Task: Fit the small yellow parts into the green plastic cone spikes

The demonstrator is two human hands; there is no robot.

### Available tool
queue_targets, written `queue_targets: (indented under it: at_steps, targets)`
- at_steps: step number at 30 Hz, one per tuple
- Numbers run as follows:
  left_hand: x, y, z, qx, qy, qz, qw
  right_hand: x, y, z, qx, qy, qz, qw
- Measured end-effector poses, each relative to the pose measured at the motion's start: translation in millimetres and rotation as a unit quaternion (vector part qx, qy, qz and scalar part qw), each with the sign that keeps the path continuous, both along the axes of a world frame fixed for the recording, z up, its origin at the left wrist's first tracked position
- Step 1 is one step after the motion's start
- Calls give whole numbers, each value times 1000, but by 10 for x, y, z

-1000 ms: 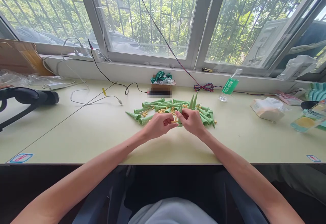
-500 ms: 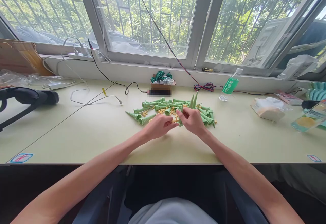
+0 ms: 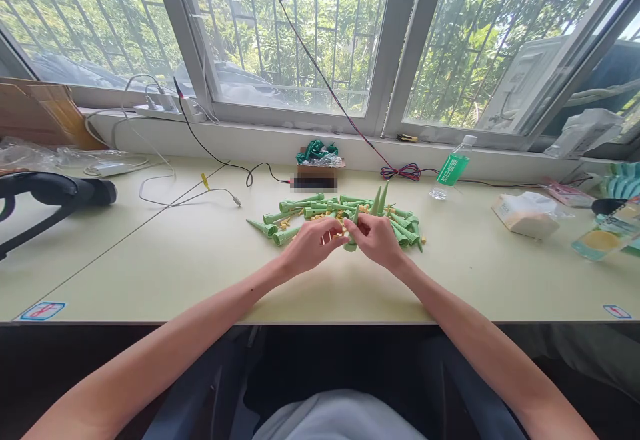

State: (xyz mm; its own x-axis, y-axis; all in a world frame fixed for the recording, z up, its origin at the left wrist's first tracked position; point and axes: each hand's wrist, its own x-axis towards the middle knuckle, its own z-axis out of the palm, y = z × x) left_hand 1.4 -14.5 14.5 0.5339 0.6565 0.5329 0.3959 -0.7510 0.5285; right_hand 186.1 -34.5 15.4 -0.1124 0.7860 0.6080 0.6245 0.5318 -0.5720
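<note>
A green plastic spike (image 3: 351, 245) stands between my hands, tip up and wide collar low. My right hand (image 3: 376, 235) is closed on it, thumb and fingers round its shaft. My left hand (image 3: 315, 243) curls in from the left, with its thumb and fingertips at the spike's lower side; a small yellow piece may be hidden there. Several more green spikes (image 3: 300, 203) lie in a heap behind my hands, with small yellow plastic pieces (image 3: 309, 216) scattered among them. Two spikes (image 3: 383, 199) stand upright just beyond my right hand.
A small box (image 3: 320, 175) with green wrapping stands behind the heap. To the right are a water bottle (image 3: 451, 170) and a tissue pack (image 3: 525, 215). A white cable (image 3: 200, 190) and a black headset (image 3: 60, 193) lie left. The table edge (image 3: 320, 323) runs close to me.
My left fingers have spread a little and risen from their tighter pinch near the yellow piece. The spike in my right hand has shifted slightly left and down.
</note>
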Motion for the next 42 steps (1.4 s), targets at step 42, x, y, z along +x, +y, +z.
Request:
queue_targets:
  at_steps: [42]
  targets:
    - [-12, -82, 36, -19, 56, -12, 998, -1, -10, 1, -2, -18, -8, 1000]
